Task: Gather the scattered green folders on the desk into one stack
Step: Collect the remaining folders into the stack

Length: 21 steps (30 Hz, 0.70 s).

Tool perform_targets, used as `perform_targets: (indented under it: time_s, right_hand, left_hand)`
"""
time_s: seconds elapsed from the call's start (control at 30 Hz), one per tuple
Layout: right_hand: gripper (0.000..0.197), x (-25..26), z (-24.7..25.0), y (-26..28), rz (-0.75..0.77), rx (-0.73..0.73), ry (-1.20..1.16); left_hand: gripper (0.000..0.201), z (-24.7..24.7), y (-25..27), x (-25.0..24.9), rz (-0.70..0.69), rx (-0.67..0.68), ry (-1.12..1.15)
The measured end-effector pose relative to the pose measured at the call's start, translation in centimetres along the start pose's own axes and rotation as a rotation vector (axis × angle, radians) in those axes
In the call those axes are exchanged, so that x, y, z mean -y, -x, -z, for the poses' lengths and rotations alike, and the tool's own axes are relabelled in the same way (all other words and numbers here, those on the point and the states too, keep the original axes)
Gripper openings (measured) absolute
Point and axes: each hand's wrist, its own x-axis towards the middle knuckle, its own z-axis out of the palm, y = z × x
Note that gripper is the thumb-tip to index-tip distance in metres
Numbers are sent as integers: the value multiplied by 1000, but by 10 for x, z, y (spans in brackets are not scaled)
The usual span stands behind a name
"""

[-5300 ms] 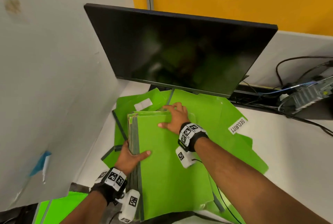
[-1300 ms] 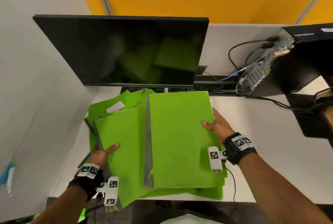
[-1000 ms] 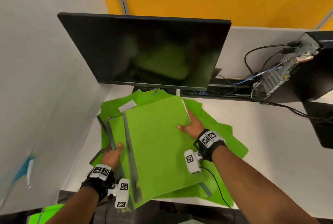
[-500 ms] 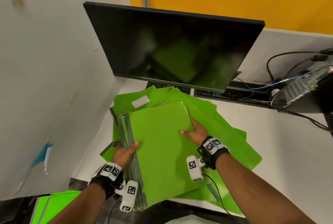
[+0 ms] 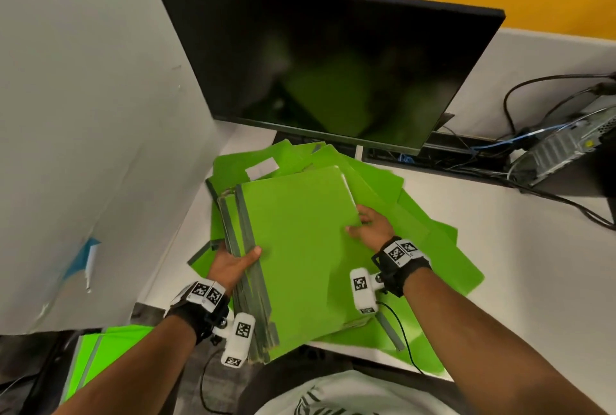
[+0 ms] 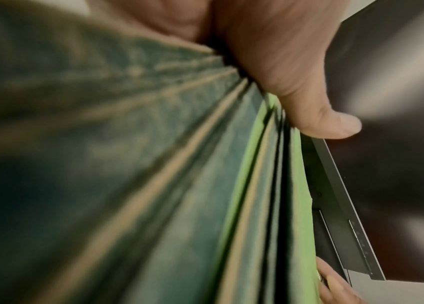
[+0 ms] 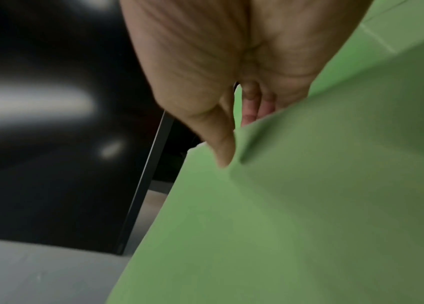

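A stack of green folders [image 5: 300, 248] with grey spines lies tilted over the desk's front left corner. My left hand [image 5: 233, 264] grips the stack at its spine edge, thumb on top, fingers hidden beneath; the left wrist view shows the thumb [image 6: 317, 121] over the layered spines [image 6: 257, 185]. My right hand [image 5: 370, 231] holds the right edge of the top folder [image 7: 309, 205], thumb on top, fingers under it. More green folders [image 5: 426, 241] lie fanned beneath and to the right.
A black monitor [image 5: 326, 61] stands right behind the folders. A grey partition [image 5: 83, 114] closes off the left. Cables and a computer case [image 5: 560, 147] sit at the back right. Bare white desk [image 5: 533, 264] stretches to the right. More green folders [image 5: 100, 358] lie below the desk at lower left.
The folder my right hand carried from the right has come down onto the stack in my left hand. My left thumb now lies over its spine edge.
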Motion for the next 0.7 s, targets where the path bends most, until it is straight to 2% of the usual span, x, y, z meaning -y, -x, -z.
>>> perform_targets:
  time_s: [0.07,0.2,0.23,0.33,0.37,0.47,0.5,0.6,0.7]
  right_hand:
    - [76,-2,-7,1,9,81,59]
    - [83,-6,-15,4,42,66,166]
    - [84,-7,-15,5,64,67,192]
    - [84,-11,-11,8,100,57,242]
    - [84,-12,-10,8,100,60,251]
    - [86,-14,-11,11,121,71,284]
    - [86,-15,-13,12,136,76,316]
    - [84,-14,-16,13,196,118,436]
    - [69,-7,-4,7,238,144,496]
  left_hand:
    - [105,-4,11,-11,20,6,50]
    - [83,-4,7,-3,69,27,166]
    - [84,-4,7,-1,77,28,204]
    - [113,-1,3,10,46,55,255]
    - [112,-1,4,10,35,70,266]
    - [87,-1,12,4,27,84,298]
    - [85,-1,13,5,26,78,297]
    - [99,-2,14,11,-5,45,230]
    - [99,0,17,15,-45,17,165]
